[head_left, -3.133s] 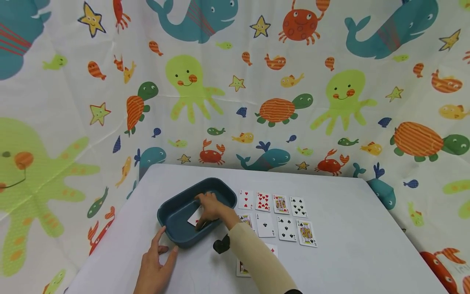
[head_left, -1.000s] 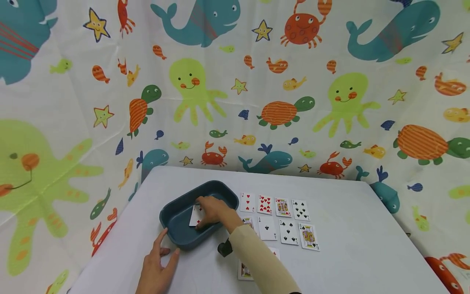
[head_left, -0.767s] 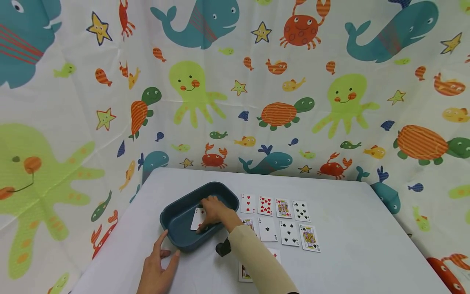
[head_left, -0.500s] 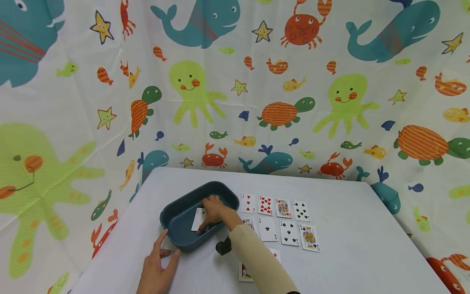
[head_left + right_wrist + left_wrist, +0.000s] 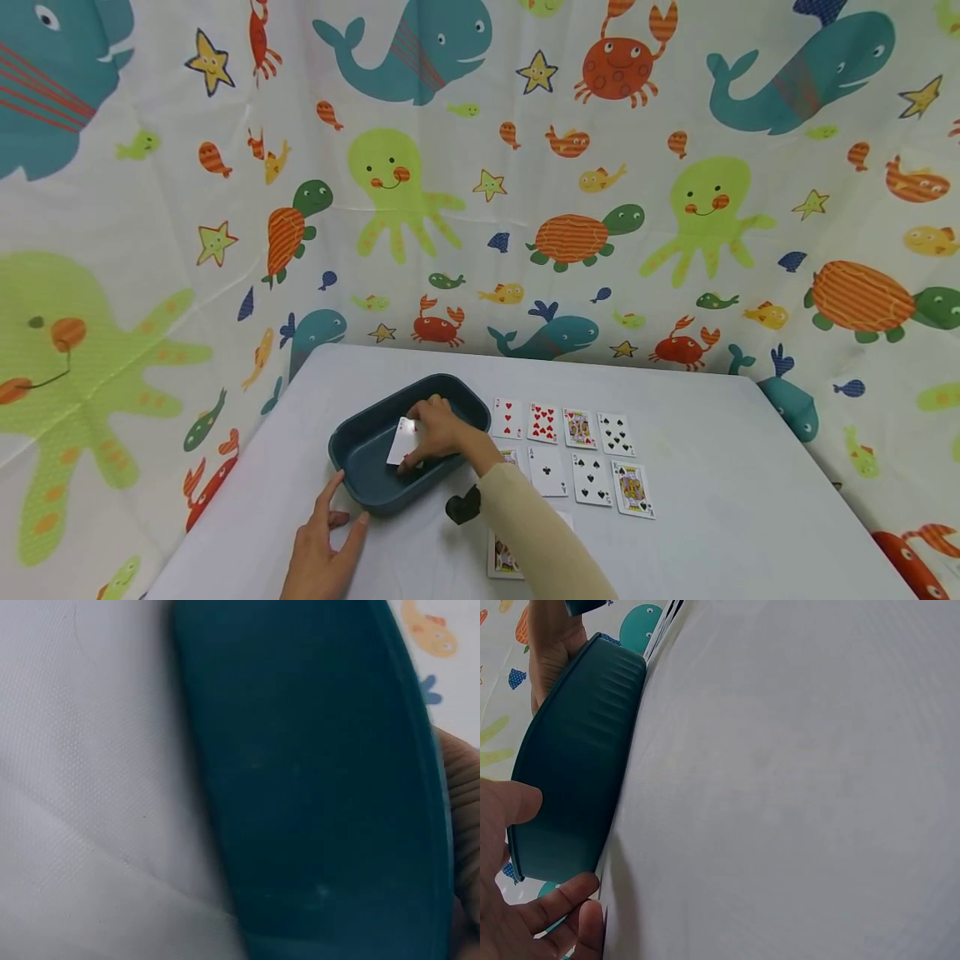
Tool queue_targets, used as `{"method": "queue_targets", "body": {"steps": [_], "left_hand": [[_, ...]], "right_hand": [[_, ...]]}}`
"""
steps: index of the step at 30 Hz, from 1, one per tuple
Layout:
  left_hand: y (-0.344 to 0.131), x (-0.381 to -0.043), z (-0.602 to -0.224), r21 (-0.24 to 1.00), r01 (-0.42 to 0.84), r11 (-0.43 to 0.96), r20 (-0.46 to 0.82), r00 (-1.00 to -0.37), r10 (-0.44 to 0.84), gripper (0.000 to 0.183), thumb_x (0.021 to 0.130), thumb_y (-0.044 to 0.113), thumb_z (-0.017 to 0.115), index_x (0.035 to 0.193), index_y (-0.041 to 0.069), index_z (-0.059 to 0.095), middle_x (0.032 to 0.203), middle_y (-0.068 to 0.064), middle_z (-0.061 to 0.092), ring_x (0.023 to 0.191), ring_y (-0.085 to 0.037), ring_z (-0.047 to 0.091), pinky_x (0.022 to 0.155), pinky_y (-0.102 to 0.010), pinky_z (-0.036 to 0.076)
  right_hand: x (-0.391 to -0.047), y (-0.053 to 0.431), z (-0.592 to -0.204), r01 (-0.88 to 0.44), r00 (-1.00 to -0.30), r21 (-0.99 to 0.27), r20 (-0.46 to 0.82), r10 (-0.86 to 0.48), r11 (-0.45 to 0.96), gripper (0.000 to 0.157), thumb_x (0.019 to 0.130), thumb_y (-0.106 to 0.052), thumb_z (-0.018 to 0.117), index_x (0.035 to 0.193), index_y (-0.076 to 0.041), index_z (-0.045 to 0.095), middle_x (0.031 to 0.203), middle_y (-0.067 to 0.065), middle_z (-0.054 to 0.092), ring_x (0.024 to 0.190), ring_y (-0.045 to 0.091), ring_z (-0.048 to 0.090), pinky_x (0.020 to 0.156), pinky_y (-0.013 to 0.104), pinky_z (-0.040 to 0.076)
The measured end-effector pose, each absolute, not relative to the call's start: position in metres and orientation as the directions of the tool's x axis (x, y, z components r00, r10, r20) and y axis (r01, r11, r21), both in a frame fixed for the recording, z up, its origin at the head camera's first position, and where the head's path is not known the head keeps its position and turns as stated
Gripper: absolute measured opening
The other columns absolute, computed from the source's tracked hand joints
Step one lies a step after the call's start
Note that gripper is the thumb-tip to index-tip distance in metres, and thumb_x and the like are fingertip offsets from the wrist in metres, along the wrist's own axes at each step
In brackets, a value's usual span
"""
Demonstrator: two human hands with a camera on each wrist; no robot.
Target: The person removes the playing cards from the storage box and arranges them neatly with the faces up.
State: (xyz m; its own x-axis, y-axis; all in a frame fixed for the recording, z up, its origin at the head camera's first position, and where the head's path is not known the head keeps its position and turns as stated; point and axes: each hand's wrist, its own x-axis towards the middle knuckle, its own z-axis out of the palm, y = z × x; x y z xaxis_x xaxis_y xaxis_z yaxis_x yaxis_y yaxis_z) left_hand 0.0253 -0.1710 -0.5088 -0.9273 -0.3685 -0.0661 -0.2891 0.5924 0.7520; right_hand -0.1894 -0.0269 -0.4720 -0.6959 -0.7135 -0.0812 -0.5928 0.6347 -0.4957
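Observation:
A dark teal oblong tray [image 5: 363, 487] stands on the white table. Inside it, my right hand [image 5: 442, 432] pinches a playing card [image 5: 402, 442], whose white face shows to the left of the fingers and looks slightly tilted. The hand hides part of the card and whatever lies under it. My left hand [image 5: 318, 546] lies at the tray's near left corner, fingers spread, index and thumb tips at its wall. In the left wrist view, the left thumb [image 5: 523, 802] touches the tray's side. The tray's wall [image 5: 315, 765] blocks most of the right wrist view.
Face-up cards lie in rows right of the tray, including a black ace [image 5: 547, 471] and a king of spades [image 5: 633, 490]. My right sleeve [image 5: 540, 529] covers part of the nearest row, where a face card [image 5: 502, 558] shows. A sea-animal curtain [image 5: 465, 208] hangs behind the table.
In the tray, the right fingers have shifted slightly and the card has tipped up a little from its flatter pose. The left hand stays at the tray corner.

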Motion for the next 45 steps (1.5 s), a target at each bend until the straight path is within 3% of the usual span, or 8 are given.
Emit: {"method": "queue_targets", "body": {"steps": [12, 22, 32, 45], "left_hand": [[-0.167, 0.026, -0.507, 0.742, -0.3, 0.6, -0.076, -0.926, -0.369, 0.076, 0.101, 0.034, 0.061, 0.161, 0.016, 0.018, 0.126, -0.029, 0.065, 0.124, -0.05, 0.052, 0.101, -0.071, 0.04], [-0.165, 0.025, -0.508, 0.736, -0.336, 0.588, -0.109, -0.916, -0.387, 0.079, 0.1, 0.037, 0.06, 0.162, 0.017, 0.016, 0.128, -0.027, 0.062, 0.124, -0.048, 0.049, 0.101, -0.071, 0.039], [-0.165, 0.025, -0.508, 0.725, -0.305, 0.618, -0.049, -0.917, -0.396, 0.078, 0.1, 0.031, 0.062, 0.162, 0.017, 0.018, 0.124, -0.026, 0.064, 0.121, -0.048, 0.052, 0.097, -0.068, 0.043], [-0.171, 0.026, -0.508, 0.742, -0.276, 0.611, -0.035, -0.926, -0.376, 0.078, 0.102, 0.036, 0.061, 0.162, 0.014, 0.017, 0.123, -0.027, 0.065, 0.123, -0.05, 0.052, 0.097, -0.067, 0.043]], "right_hand": [[-0.173, -0.001, -0.457, -0.554, -0.711, -0.65, 0.044, -0.702, 0.52, 0.087, 0.07, -0.046, 0.093, 0.14, -0.014, 0.053, 0.126, 0.0, 0.048, 0.109, 0.012, 0.042, 0.088, 0.025, 0.046], [-0.132, 0.027, -0.451, -0.589, -0.652, -0.746, 0.211, -0.729, 0.312, 0.086, 0.071, -0.043, 0.093, 0.142, -0.016, 0.051, 0.128, -0.004, 0.047, 0.112, 0.008, 0.043, 0.093, 0.025, 0.047], [-0.096, 0.061, -0.45, -0.563, -0.659, -0.785, 0.24, -0.712, 0.257, 0.087, 0.071, -0.041, 0.093, 0.144, -0.022, 0.048, 0.13, -0.007, 0.046, 0.115, 0.009, 0.045, 0.1, 0.031, 0.046], [-0.075, 0.108, -0.466, -0.442, -0.746, -0.837, 0.144, -0.65, 0.322, 0.083, 0.073, -0.048, 0.09, 0.143, -0.031, 0.048, 0.13, -0.009, 0.045, 0.121, 0.014, 0.048, 0.105, 0.039, 0.046]]}}
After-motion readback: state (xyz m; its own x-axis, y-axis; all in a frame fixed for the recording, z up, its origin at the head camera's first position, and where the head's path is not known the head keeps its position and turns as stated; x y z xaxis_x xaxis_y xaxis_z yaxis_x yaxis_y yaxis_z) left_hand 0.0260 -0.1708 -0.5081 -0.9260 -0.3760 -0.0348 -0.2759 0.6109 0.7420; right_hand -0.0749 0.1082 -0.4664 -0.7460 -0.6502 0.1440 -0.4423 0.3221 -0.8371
